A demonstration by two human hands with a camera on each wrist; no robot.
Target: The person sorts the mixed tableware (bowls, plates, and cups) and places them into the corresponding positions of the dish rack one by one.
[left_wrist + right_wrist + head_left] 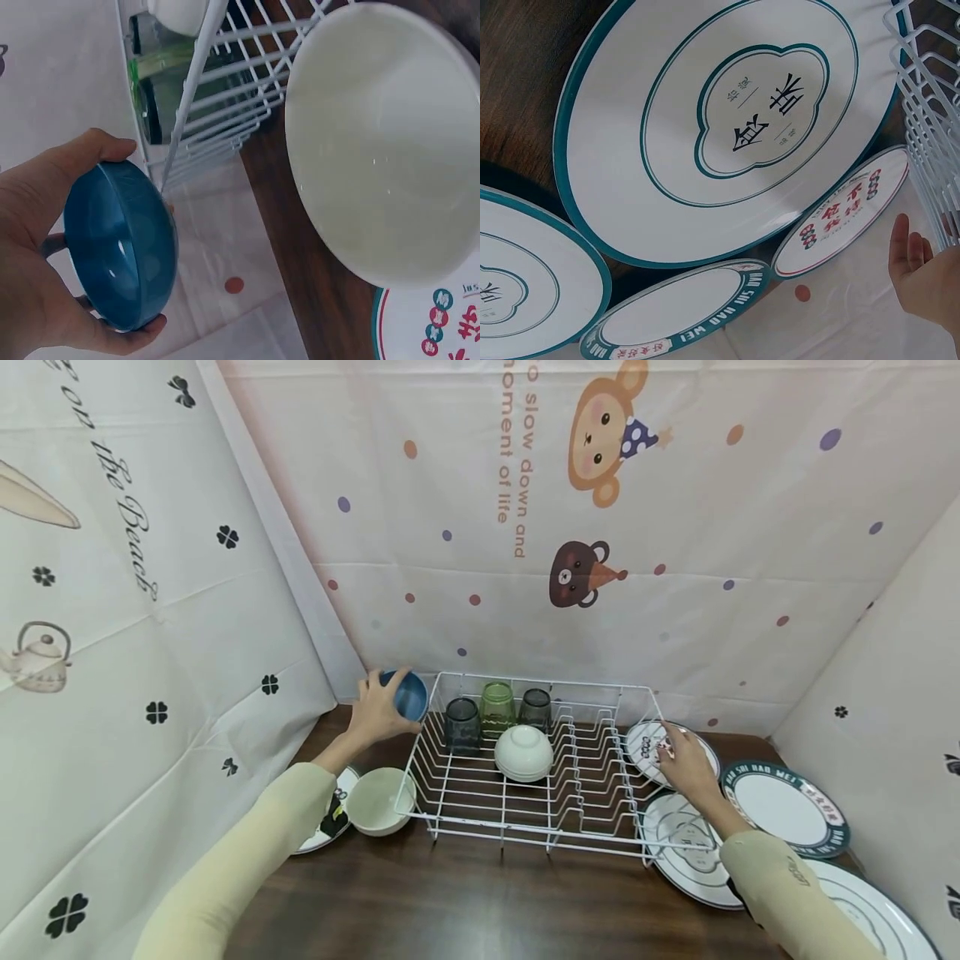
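Observation:
My left hand (380, 710) grips a small blue bowl (410, 696) by its rim, tilted on its side, at the rack's back left corner. The left wrist view shows the thumb and fingers spread round the blue bowl (124, 244). A white wire dish rack (495, 832) stands on the table. It holds two dark glasses (462, 727), a green glass (497, 706) and upturned white bowls (523, 753). My right hand (686, 764) is at the rack's right side, above a small plate (641, 745), with its fingers (915, 251) extended beside the wires.
A pale green bowl (378, 802) stands left of the rack, partly over a plate (318, 839). On the right lie a green-rimmed plate (783, 810) and large white plates (686, 860). Patterned cloth (465, 527) hangs behind and on both sides of the dark wooden table (450, 902).

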